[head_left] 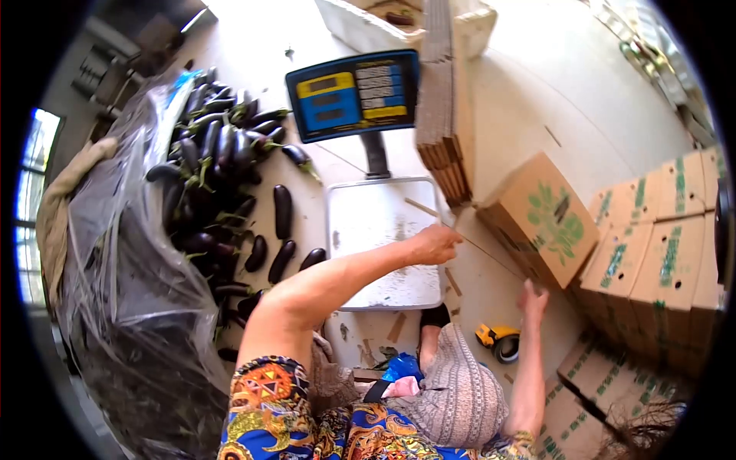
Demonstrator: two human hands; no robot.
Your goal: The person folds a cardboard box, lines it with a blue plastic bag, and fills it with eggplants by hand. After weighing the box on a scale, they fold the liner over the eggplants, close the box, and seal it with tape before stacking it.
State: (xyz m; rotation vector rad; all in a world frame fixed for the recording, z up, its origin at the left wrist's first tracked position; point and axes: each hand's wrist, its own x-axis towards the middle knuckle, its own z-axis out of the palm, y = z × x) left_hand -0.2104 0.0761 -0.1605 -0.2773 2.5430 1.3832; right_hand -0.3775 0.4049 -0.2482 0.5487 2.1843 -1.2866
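My left hand (435,244) is over the right side of the scale's platform (383,230), fingers curled in; I cannot tell whether anything is inside them. My right hand (533,297) is raised just below the lower edge of a brown carton (546,222) with a green plant print. Its fingers are partly spread, with nothing showing in them. The carton stands tilted to the right of the scale. Behind the platform rises the scale's display (353,93). A thin brown strip (421,207) lies near the platform's back right corner.
Many eggplants (222,153) are heaped at left beside clear plastic sheeting (130,253), several loose near the scale. Flattened cardboard (438,100) stands behind the scale, before a white foam box (337,19). Stacked cartons (652,245) fill the right. A yellow tape dispenser (498,341) lies on the floor.
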